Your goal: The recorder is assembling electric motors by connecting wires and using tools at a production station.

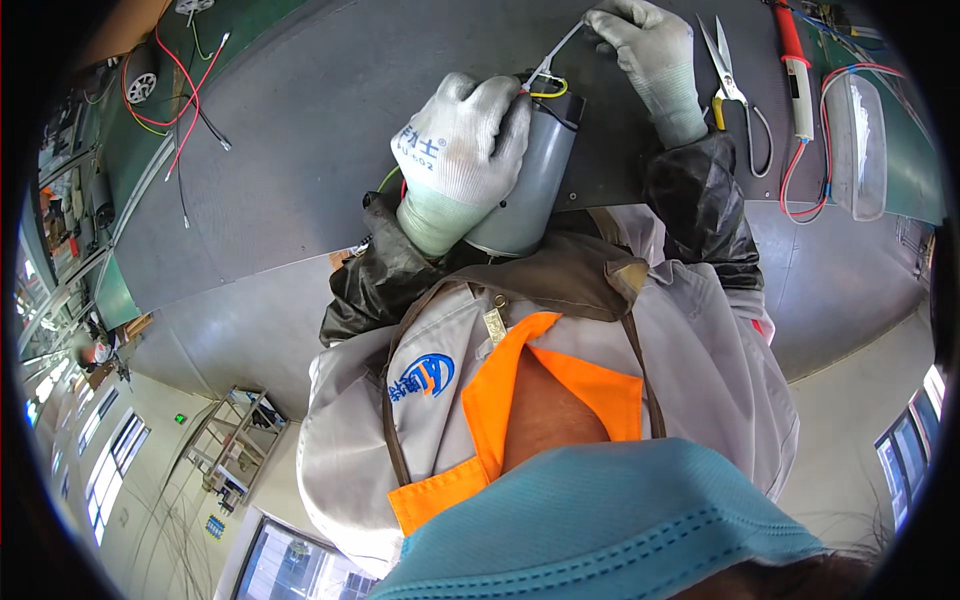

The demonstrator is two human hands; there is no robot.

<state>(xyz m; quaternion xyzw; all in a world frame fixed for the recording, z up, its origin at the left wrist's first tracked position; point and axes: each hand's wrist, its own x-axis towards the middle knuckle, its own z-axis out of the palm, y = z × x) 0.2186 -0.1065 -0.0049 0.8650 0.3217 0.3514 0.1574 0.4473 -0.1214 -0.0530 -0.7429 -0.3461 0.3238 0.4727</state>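
Observation:
A grey cylindrical housing (532, 180), seemingly a motor, lies at the table edge close to my body. My left hand (465, 145), in a white knit glove, is closed over its left side, with thumb and fingertips by the wires at its far end. A yellow wire (552, 94) loops out there. From that spot a white cable tie (562, 48) stretches up to the right. Its tail end is pinched in the fingers of my gloved right hand (648, 50). The left palm and what lies under it are hidden.
Right of my right hand lie scissors (728, 80), a red-and-white handheld tool (796, 80) with a red cable, and a clear plastic box (858, 150). Loose red and black wires (190, 105) and another cylindrical part (140, 86) are at the left on the dark table (300, 120).

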